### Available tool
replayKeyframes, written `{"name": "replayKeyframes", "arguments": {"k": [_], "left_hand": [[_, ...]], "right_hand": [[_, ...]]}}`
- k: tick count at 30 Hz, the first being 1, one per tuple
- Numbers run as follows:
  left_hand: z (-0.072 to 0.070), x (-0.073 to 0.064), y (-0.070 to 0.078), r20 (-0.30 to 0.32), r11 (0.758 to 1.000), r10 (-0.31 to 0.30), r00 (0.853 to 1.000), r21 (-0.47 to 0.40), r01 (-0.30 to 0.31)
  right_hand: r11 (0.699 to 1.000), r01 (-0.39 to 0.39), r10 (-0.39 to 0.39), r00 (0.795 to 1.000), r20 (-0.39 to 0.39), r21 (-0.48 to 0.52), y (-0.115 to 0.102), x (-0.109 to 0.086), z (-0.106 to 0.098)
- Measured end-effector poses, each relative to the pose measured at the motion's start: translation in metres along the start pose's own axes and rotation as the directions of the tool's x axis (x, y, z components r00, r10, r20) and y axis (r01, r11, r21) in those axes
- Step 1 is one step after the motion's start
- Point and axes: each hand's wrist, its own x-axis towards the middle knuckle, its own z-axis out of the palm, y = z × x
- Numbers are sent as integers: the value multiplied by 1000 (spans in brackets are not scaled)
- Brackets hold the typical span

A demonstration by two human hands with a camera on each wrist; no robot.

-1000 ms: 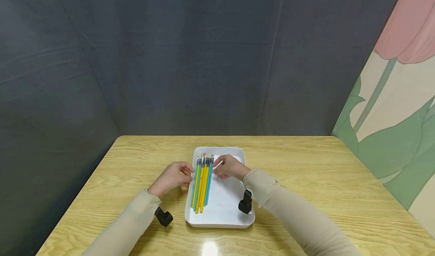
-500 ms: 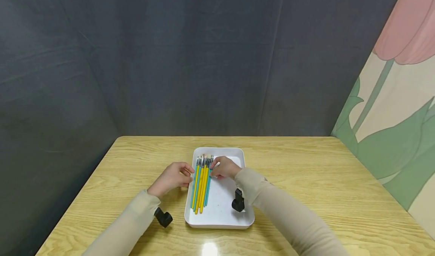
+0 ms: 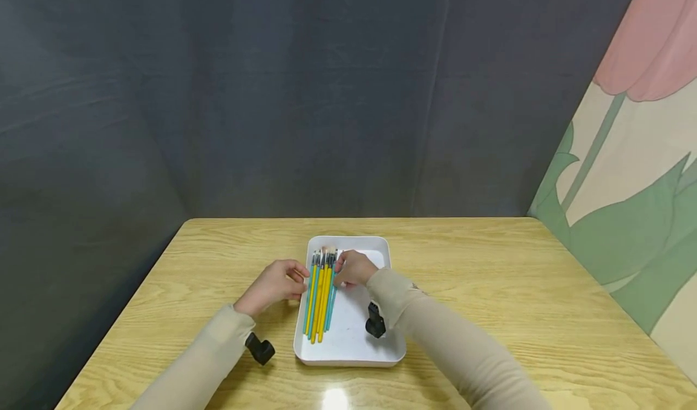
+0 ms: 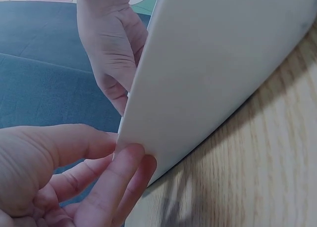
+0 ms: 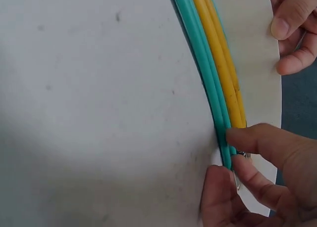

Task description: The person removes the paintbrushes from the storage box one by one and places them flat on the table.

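Note:
Several turquoise and yellow paintbrushes (image 3: 321, 301) lie side by side along the left half of a white tray (image 3: 350, 361), bristles toward the far end. My left hand (image 3: 276, 284) grips the tray's left rim; the left wrist view shows thumb and fingertips at the edge of its outer wall (image 4: 208, 64). Inside the tray, my right hand (image 3: 356, 269) is at the right side of the bunch. Seen from the right wrist, its thumb and fingers pinch a turquoise paintbrush (image 5: 208, 83) near the metal ferrule, partly hidden by the fingers.
The tray stands on a wood-grain table (image 3: 479, 289). A dark curtain (image 3: 305, 95) hangs behind the table's far edge, and a wall with a painted flower (image 3: 626, 216) rises on the right. Small dark specks mark the tray floor (image 5: 89, 103).
My right hand has moved left across the tray, from beside the bunch onto its rightmost turquoise paintbrush. The left hand stays at the rim; the view has shifted slightly.

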Motion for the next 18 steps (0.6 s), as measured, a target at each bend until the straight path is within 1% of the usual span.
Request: {"name": "replayKeyframes", "arguments": {"k": [4, 7, 13, 18], "left_hand": [[0, 0, 1, 2, 1000, -5, 1000, -10, 5], [0, -1, 0, 3, 1000, -4, 1000, -16, 4], [-2, 0, -1, 3, 1000, 3, 1000, -17, -3], [-2, 0, -1, 5, 1000, 3, 1000, -12, -2]], "right_hand": [[996, 5, -6, 1000, -11, -84, -1, 2, 3], [995, -2, 1, 1000, -8, -99, -3, 1, 4], [998, -51, 53, 998, 28, -41, -9, -2, -2], [997, -78, 77, 994, 77, 20, -6, -5, -11]]}}
